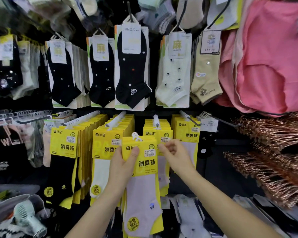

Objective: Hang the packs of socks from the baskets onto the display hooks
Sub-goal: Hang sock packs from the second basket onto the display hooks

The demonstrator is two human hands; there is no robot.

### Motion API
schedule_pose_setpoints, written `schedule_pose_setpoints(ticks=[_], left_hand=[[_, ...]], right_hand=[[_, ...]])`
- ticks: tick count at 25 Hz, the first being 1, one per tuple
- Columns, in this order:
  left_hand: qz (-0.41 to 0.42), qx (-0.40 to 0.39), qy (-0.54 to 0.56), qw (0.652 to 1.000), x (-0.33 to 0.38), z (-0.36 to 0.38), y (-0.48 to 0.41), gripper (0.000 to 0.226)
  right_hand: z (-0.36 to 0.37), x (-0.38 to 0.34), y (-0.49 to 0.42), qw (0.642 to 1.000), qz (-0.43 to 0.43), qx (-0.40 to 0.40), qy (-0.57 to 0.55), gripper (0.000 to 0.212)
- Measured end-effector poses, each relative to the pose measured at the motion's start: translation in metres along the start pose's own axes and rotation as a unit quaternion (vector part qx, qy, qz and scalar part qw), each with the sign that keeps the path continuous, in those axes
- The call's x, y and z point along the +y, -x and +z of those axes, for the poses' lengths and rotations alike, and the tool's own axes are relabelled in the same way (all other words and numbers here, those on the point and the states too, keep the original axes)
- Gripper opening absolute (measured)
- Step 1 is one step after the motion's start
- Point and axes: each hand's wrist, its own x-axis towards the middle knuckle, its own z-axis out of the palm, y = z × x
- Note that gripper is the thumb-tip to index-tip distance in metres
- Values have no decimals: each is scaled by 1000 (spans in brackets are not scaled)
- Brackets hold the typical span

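My left hand (123, 166) grips a stack of yellow-carded sock packs (141, 177) with pale lilac socks, thumb across the front card. A white plastic hanger loop (136, 136) sticks up at the stack's top. My right hand (175, 154) pinches the stack's upper right edge with curled fingers. The stack hangs in front of the lower row, just below and left of a white-sleeved display hook (156, 121) that carries more yellow packs (159, 134). Other hooks (115, 121) left of it hold the same yellow packs.
The upper row holds black and cream ankle socks (132, 66) on hooks. Pink garments (272, 57) hang at the right above rose-gold wire hangers (273, 160). A small handheld fan (28, 215) lies at the lower left. More packs (191, 219) lie below.
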Motion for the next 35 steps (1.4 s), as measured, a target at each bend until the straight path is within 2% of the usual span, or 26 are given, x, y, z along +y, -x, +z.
schedule_pose_setpoints(ticks=[2,5,6,9,12,16,20,27,29,33,35], left_hand=[[-7,-10,0,1000,-2,14,3,14],[-25,-30,30,999,-5,23,6,26],[-29,-38,41,998,-5,22,6,26],[-9,-36,40,998,-9,15,7,20],[3,3,19,1000,-12,-1,3,10],[-15,51,24,998,-14,-27,-8,11],[-19,63,14,998,-18,-45,-16,15],[-7,54,9,998,-15,-52,-12,20],[-4,56,9,998,-12,-51,-12,19],[1,47,11,999,-10,-45,-12,13],[3,43,17,999,-10,-45,-11,12]], right_hand=[[3,-6,7,999,-4,-37,5,25],[-2,-9,9,1000,1,-13,-19,14],[-4,-8,8,999,4,-12,-34,6],[-10,-5,8,998,21,-17,-52,2],[-11,-1,-1,997,56,31,-36,24],[-9,-9,-22,994,57,90,-23,37],[4,-17,-31,995,38,89,-8,19],[7,-6,-32,992,37,123,0,32],[3,-7,-32,992,19,125,-5,23],[-4,-17,-33,995,-20,92,14,34],[-8,-17,-31,997,-27,67,5,25]])
